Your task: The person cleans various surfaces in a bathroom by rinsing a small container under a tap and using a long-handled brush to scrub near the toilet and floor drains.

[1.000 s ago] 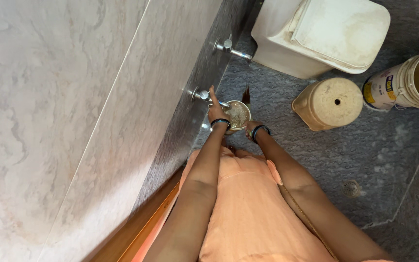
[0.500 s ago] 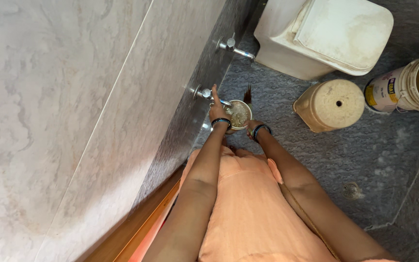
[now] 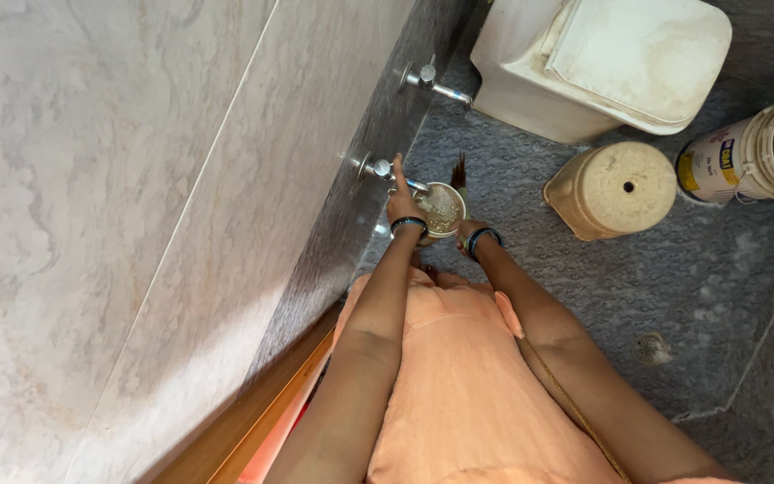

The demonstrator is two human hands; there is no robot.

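Left hand [image 3: 400, 199]: reaches to the lower tap [image 3: 387, 170] on the wall; fingers extended against the tap's spout, not closed around anything that can be seen.
Right hand [image 3: 468, 235]: mostly hidden behind the cup; it appears to hold the cup from the near side, but the grip cannot be told.
Cup [image 3: 442, 210]: round metal cup, just under the lower tap's spout, between the two hands; its inside looks wet and foamy.
Brush [image 3: 460, 172]: dark bristles showing just beyond the cup's far rim.
Wrists: dark bangles on both.
Upper tap [image 3: 430, 81]: on the same wall, farther away, near the toilet [image 3: 602, 67].
Stool [image 3: 611, 190]: beige, round, standing on the grey floor [image 3: 709, 287], right of the cup.
Bucket [image 3: 763, 152]: white, beside the stool.
Drain [image 3: 651, 348]: small, in the floor.
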